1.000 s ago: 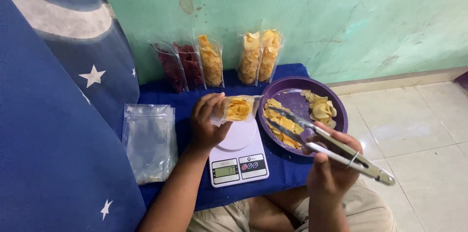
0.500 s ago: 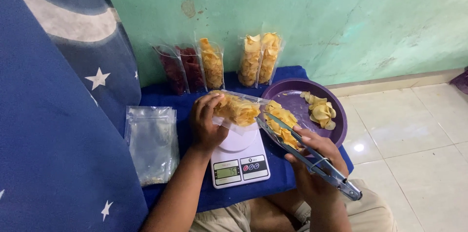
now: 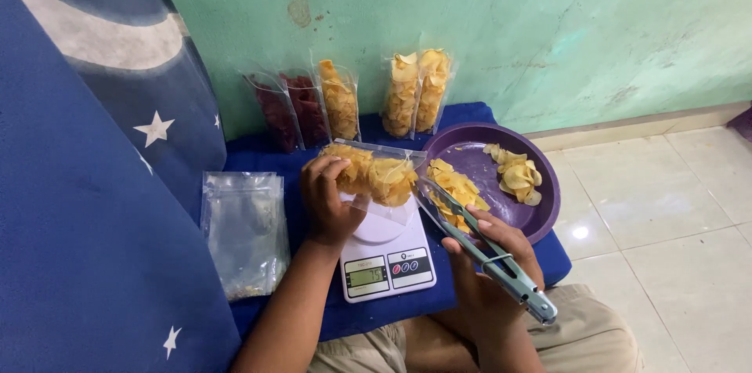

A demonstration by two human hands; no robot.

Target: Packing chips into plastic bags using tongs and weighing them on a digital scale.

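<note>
The left hand [image 3: 329,204] has its fingers [image 3: 333,172] wrapped round a clear bag of chips [image 3: 374,175], tilted above the white scale [image 3: 385,251]. The right hand [image 3: 489,251] grips metal tongs [image 3: 478,244], tips nearly closed beside the bag's mouth.

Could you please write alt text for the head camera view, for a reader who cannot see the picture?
A person's left hand holds a clear bag of yellow chips on a white kitchen scale, while the right hand holds metal tongs beside a purple plate of chips. Filled bags lean against a green wall, and empty bags lie left of the scale.
</note>
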